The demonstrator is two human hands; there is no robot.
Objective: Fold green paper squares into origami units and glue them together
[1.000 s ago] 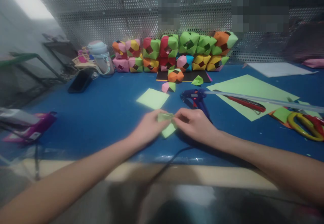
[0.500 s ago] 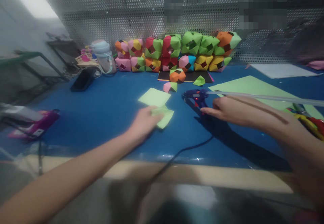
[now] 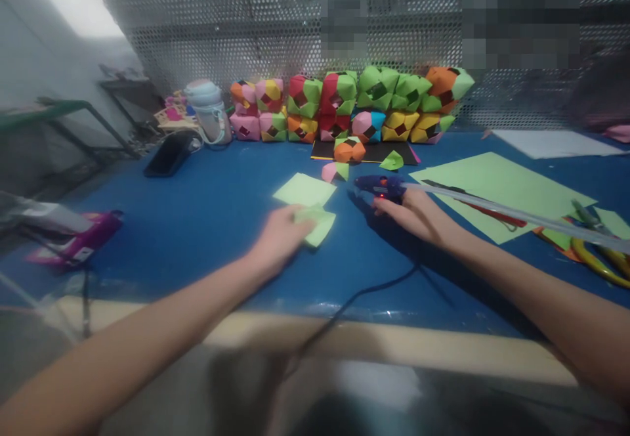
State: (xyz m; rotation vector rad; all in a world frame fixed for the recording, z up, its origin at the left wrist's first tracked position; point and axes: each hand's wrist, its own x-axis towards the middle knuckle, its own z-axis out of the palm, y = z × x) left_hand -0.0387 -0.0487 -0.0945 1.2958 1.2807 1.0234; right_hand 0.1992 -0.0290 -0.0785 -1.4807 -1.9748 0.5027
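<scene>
My left hand (image 3: 283, 236) pinches a small folded piece of light green paper (image 3: 322, 224), fingers closed on its left side and somewhat blurred. Just behind it, a square of light green paper (image 3: 302, 188) lies flat on the table. My right hand (image 3: 406, 216) is closed around the handle of a dark blue glue gun (image 3: 377, 185), which it hides. The gun's nozzle points left, and a red light glows on its body. A long clear glue stick (image 3: 472, 197) sticks out of its back, passing above my right forearm.
Stacked folded-paper blocks (image 3: 335, 104) line the back beside a bottle (image 3: 207, 114). A phone (image 3: 170, 153) and a purple device (image 3: 79, 239) are at left. Large green paper (image 3: 497, 186), a red-and-black cutter (image 3: 497, 211) and yellow-handled scissors (image 3: 598, 262) are at right. A cord (image 3: 354, 298) crosses the front edge.
My right hand has moved left and closed around the glue gun's handle, uncovering the cutter on the green paper. My left hand keeps hold of the folded paper. The view has shifted slightly.
</scene>
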